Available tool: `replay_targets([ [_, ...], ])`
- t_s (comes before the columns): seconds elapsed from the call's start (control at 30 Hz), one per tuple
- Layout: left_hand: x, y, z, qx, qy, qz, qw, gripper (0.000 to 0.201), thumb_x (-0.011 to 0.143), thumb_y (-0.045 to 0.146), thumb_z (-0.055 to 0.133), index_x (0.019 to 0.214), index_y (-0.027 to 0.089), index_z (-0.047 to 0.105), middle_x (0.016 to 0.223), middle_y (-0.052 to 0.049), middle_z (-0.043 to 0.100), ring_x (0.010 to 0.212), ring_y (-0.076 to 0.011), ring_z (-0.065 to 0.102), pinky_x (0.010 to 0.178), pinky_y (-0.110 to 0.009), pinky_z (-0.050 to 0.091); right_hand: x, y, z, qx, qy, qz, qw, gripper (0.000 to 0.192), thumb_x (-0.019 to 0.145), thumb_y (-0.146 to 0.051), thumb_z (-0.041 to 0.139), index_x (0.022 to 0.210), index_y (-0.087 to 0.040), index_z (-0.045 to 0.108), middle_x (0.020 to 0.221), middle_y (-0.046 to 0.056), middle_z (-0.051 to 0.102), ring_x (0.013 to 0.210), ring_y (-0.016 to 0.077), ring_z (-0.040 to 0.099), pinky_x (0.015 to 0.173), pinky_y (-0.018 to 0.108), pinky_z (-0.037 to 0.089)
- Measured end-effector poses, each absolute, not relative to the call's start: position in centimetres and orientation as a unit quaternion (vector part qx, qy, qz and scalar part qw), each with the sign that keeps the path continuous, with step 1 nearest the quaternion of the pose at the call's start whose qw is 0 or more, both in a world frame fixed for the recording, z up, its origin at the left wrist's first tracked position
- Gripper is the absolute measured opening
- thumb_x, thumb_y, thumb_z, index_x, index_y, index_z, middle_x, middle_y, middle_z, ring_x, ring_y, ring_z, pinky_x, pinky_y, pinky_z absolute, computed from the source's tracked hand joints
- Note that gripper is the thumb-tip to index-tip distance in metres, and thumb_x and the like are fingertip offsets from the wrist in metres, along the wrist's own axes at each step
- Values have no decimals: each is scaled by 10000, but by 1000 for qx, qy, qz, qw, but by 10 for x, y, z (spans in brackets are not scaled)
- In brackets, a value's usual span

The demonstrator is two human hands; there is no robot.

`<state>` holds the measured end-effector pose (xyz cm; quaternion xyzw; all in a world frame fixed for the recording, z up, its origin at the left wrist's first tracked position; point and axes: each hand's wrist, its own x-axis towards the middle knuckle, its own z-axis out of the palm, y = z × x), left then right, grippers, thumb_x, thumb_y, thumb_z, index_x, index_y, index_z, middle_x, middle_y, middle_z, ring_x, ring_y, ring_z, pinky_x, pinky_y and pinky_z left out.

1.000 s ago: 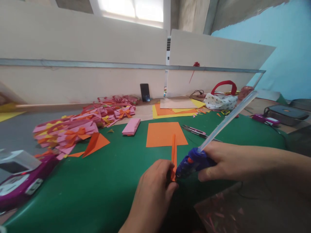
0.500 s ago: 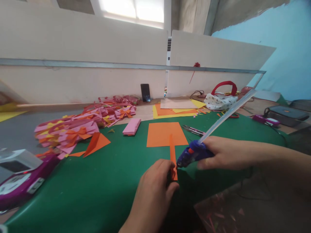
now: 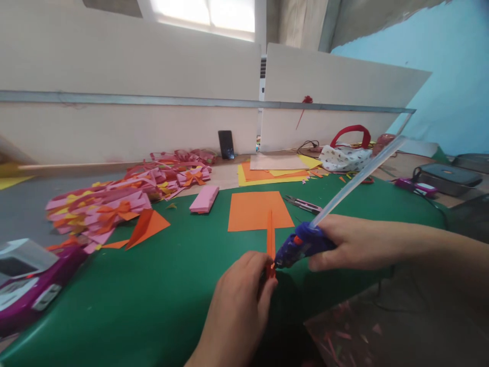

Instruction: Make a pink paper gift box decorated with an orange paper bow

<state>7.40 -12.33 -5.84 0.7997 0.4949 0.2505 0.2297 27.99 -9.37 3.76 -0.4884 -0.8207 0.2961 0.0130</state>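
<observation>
left hand point(image 3: 239, 298) pinches paper strip point(image 3: 271, 239); right hand point(image 3: 351, 242) grips glue gun point(image 3: 300, 247), nozzle at strip; keep fingers clear, squeeze gently.

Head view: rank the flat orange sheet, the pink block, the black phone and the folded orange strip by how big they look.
1. Flat orange sheet, clearly largest.
2. Pink block and folded orange strip cover similar areas; the strip sits nearer the camera, partly hidden by the left hand, so no ranking.
3. Black phone, smallest, but farthest away.
</observation>
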Motion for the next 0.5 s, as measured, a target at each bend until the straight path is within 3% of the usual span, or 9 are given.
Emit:
replay_targets([
  [0.5,74,-122,-56,797,503,243,230,109,776,157,481,844,229,529,828,3,582,765,-164,538,649,-279,379,283,-67,29,-501,-814,293,17,263,739,-373,581,905,-191,672,753,14,641,730,186,555,660,255,433],
])
